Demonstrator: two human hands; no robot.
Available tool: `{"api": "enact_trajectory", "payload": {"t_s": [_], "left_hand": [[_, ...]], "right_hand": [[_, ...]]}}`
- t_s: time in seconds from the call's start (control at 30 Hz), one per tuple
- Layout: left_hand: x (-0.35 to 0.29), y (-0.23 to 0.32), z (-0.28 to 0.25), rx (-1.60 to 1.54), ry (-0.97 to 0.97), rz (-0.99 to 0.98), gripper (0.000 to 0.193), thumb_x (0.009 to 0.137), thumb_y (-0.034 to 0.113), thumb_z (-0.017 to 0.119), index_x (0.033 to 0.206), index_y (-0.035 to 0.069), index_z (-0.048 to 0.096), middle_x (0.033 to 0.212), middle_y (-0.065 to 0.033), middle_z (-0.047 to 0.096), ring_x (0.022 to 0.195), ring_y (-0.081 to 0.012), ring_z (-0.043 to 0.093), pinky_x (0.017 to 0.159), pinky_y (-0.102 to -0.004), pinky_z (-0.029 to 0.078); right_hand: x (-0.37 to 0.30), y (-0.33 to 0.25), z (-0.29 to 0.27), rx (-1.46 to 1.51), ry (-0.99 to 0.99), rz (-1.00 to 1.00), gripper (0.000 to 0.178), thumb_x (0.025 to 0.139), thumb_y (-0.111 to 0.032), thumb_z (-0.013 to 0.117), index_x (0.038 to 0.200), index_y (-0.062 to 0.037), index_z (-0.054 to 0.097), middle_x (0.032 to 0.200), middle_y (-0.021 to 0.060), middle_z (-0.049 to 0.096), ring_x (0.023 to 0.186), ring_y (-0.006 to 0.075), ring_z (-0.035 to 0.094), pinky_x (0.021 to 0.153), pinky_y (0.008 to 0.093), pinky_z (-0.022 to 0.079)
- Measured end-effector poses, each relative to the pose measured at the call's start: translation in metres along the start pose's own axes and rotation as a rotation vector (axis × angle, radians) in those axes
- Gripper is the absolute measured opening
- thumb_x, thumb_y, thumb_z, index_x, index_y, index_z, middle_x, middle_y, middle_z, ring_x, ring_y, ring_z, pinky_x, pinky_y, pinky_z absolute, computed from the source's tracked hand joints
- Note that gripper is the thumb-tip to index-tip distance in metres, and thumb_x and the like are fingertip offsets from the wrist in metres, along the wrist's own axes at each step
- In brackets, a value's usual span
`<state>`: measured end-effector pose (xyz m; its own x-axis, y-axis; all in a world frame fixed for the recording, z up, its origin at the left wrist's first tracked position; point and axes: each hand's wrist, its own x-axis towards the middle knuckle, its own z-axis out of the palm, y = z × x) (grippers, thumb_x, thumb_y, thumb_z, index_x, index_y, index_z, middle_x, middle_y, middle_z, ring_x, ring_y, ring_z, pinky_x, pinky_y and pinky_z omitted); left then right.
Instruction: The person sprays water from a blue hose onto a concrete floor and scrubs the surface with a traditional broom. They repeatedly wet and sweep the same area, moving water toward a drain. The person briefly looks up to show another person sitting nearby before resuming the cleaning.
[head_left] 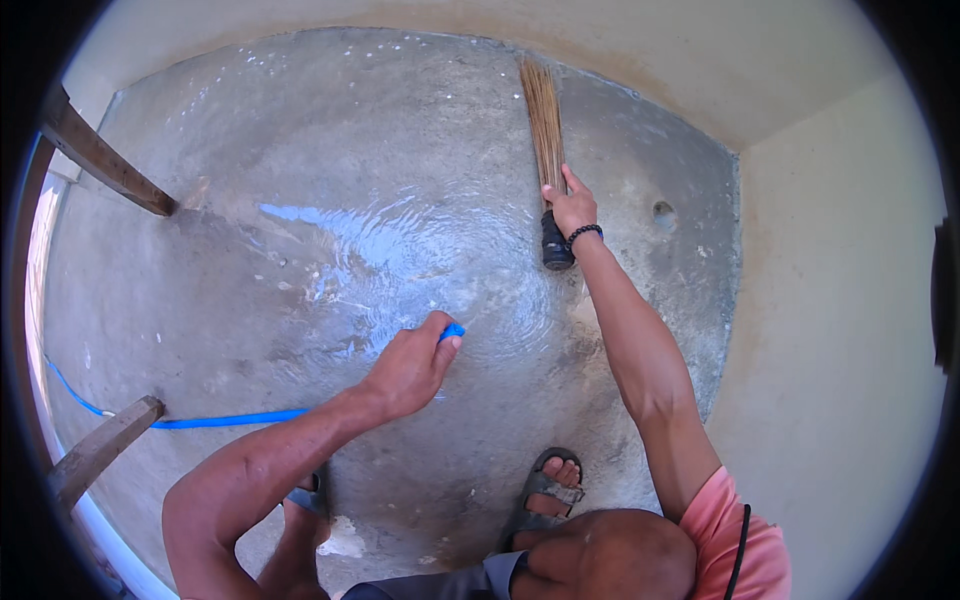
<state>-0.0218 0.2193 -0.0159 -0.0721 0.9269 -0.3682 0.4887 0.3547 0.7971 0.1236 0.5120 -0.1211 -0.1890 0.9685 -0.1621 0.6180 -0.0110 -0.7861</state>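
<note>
- Your left hand [408,368] is gripping the tip of the blue hose [235,419], only a short bit showing past your thumb; a wet hold could be letting it slip and swing the flow toward your feet.
- Your right hand [574,208] is wrapping round the broom [541,105] where the bristles are meeting the black handle [556,243]; gripping there, you could be letting the handle's loose end knock your wrist and press on the beaded bracelet [584,234].
- The broom is lying low over the floor, bristles pointing away from you toward the far wall [680,90]; a hard sweep there could be flicking dirty water onto it.
- Water [430,240] is rippling between your hands; its glare could be hiding grit that you are missing.
- A round hollow [663,213] is sitting right of the broom; bristles could be catching on its edge.
- Your right sandal [540,500] is standing near the wet floor [230,330]; leaning far forward, you could be losing footing.
- The hose is running past the nearer wooden leg [110,450] on your left, then disappearing behind your forearm; pulling it could be snagging it there.
</note>
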Motion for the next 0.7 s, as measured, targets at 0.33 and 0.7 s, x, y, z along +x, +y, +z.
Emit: {"api": "enact_trajectory", "payload": {"t_s": [0.33,0.7], "left_hand": [[0.017,0.000,0.008,0.142,-0.118,-0.040,0.026,0.099,0.024,0.048,0.109,0.001,0.050,0.081,-0.0249,0.061,0.080,-0.0445,0.060,0.071,-0.0486,0.045],[0.022,0.000,0.016,0.198,-0.180,-0.026,0.030,0.098,0.026,0.047,0.111,0.000,0.049,0.083,-0.0267,0.062,0.082,-0.0470,0.060,0.072,-0.0504,0.045]], "right_hand": [[-0.087,0.009,-0.022,-0.070,-0.214,-0.225,0.062,0.083,-0.025,0.063,0.140,-0.0111,0.046,0.126,0.0223,0.058,0.116,0.0388,0.056,0.100,0.0390,0.043],[-0.077,0.043,-0.058,0.040,0.316,-0.043,0.063,0.084,-0.025,0.062,0.142,-0.0126,0.043,0.120,0.0267,0.060,0.109,0.0400,0.060,0.096,0.0420,0.046]]}}
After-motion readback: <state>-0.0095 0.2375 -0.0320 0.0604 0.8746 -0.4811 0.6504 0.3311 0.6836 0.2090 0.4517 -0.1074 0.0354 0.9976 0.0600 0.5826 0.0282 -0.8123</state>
